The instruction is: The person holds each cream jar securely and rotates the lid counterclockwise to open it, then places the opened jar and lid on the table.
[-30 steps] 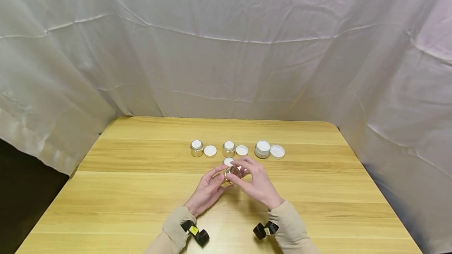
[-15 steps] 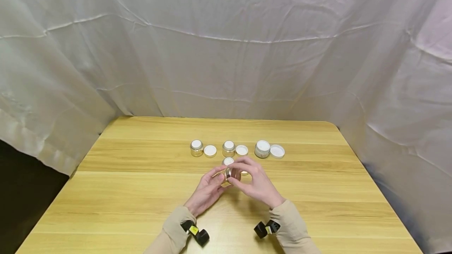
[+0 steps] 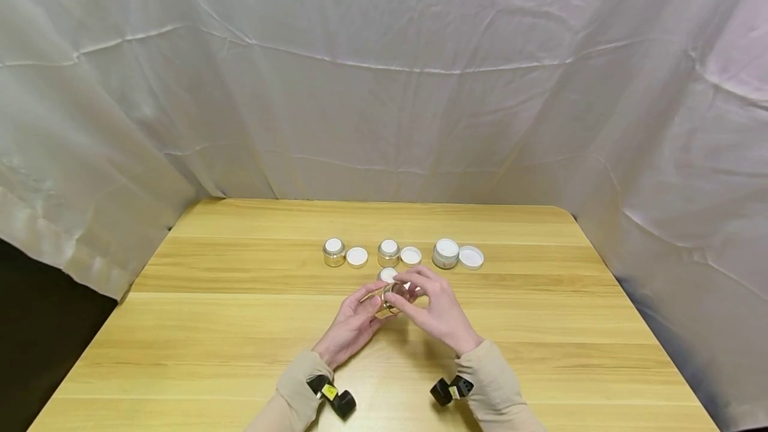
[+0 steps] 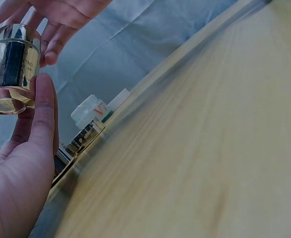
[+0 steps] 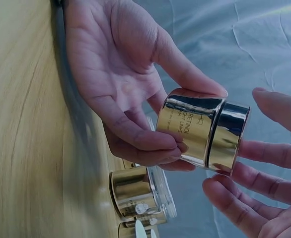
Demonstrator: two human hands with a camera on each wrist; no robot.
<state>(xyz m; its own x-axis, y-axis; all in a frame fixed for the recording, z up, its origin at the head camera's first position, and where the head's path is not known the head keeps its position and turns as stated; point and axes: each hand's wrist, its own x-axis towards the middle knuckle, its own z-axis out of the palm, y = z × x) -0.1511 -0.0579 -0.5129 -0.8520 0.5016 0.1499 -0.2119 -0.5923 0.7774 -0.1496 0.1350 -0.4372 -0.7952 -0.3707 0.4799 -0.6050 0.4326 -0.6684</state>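
Observation:
My left hand (image 3: 350, 329) grips a shiny gold cream jar (image 5: 190, 124) above the table, its thumb and fingers around the body. The gold lid (image 5: 230, 134) is on the jar, facing my right hand (image 3: 443, 312). In the right wrist view the right hand's fingers spread loosely around the lid; the thumb stands off it, and some fingertips are at or near its rim. Just beyond the hands is a gold jar with a white top (image 3: 388, 275), partly covered by them. The left wrist view shows the held jar tilted.
Behind the hands stands a row of uncapped jars: a gold jar (image 3: 334, 253) with its lid (image 3: 357, 257), another gold jar (image 3: 389, 254) with its lid (image 3: 411, 257), and a pale jar (image 3: 446, 254) with a white lid (image 3: 471, 258). A grey curtain (image 3: 384, 119) surrounds the wooden table (image 3: 240, 325).
Half a second ago the right fingers were closed on the lid and turned; now they have spread and turned back, much as one second ago. The left hand keeps the jar in place.

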